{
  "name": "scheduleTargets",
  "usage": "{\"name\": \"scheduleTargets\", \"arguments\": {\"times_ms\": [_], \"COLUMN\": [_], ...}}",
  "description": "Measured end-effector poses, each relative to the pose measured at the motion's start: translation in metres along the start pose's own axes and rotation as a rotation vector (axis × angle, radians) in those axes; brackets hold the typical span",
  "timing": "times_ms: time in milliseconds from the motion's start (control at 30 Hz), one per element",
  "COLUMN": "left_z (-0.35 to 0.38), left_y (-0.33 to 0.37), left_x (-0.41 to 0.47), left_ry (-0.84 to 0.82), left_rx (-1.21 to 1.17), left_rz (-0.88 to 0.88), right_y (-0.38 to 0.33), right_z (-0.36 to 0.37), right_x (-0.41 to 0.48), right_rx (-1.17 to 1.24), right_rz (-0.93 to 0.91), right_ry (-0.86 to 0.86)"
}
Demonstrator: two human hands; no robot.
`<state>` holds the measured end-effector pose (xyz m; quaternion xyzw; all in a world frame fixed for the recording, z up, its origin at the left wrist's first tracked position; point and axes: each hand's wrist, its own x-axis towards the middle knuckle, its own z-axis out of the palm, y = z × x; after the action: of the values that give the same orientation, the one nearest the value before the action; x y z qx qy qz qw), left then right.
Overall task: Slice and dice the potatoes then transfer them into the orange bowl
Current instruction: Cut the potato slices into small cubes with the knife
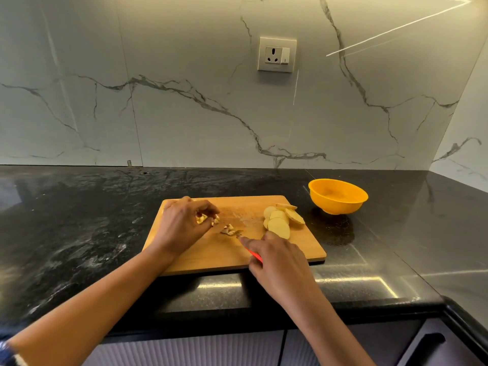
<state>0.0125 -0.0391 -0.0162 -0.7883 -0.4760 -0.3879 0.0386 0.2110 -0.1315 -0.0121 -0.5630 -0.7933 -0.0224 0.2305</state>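
Right now, I am working in the middle of the wooden cutting board, which is lying on the dark desk. My left hand is curling its fingers over a small potato piece and pinching it to keep it in place. My right hand is gripping the knife by its red handle, with 1 finger lying straight along the top. The blade is pointing toward my left hand, but it is blurry, so I cannot tell if it is touching the potato. A little pile of diced bits is sitting on the board between my 2 hands.

Round potato slices are lying in a loose stack near the right edge of the board, just beyond my right hand. They are cut into rounds but not into small cubes yet. The orange bowl is standing on the desk to the right of the board, near its far corner and not touching it. I am not seeing any potato inside it.

So I am thinking the job is less than half done. Slicing is looking finished, dicing is only starting, and most slices are waiting. After that, all the bits are needing to go into the bowl.
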Motion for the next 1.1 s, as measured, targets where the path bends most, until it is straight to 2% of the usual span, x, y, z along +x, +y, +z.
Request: {"name": "scheduleTargets", "arguments": {"times_ms": [100,167,267,333,400,567,633,700,800,1000,1100], "left_z": [-0.004,-0.005,0.003,0.005,0.003,-0.005,-0.006,-0.004,-0.001,-0.008,-0.008], "left_y": [-0.003,0.000,0.000,-0.003,-0.009,-0.027,-0.022,-0.014,-0.008,-0.017,-0.014], "left_x": [0.001,0.000,-0.002,-0.001,0.000,0.003,0.003,0.002,0.001,0.001,0.000], "left_ry": [0.074,-0.019,-0.168,-0.167,-0.137,-0.067,-0.072,-0.138,-0.180,-0.081,-0.072], "left_rx": [-0.021,-0.023,0.125,0.229,0.287,0.273,0.236,0.194,0.305,0.467,0.428], "left_rz": [0.050,0.204,0.433,0.410,0.311,0.157,0.219,0.370,0.503,0.299,0.332], "right_y": [0.000,0.000,0.002,0.006,0.013,0.029,0.030,0.030,0.031,0.030,0.031], "right_z": [0.008,0.010,0.011,0.014,0.017,0.019,0.020,0.021,0.021,0.022,0.024], "right_x": [0.004,0.007,0.012,0.015,0.015,0.015,0.015,0.014,0.014,0.012,0.011], "right_rx": [-0.032,-0.066,-0.132,-0.164,-0.162,-0.138,-0.127,-0.121,-0.115,-0.107,-0.114], "right_rz": [-0.037,-0.078,-0.147,-0.169,-0.144,-0.124,-0.132,-0.132,-0.125,-0.112,-0.092], "right_ry": [0.025,0.040,0.089,0.104,0.100,0.125,0.132,0.134,0.157,0.186,0.194]}}
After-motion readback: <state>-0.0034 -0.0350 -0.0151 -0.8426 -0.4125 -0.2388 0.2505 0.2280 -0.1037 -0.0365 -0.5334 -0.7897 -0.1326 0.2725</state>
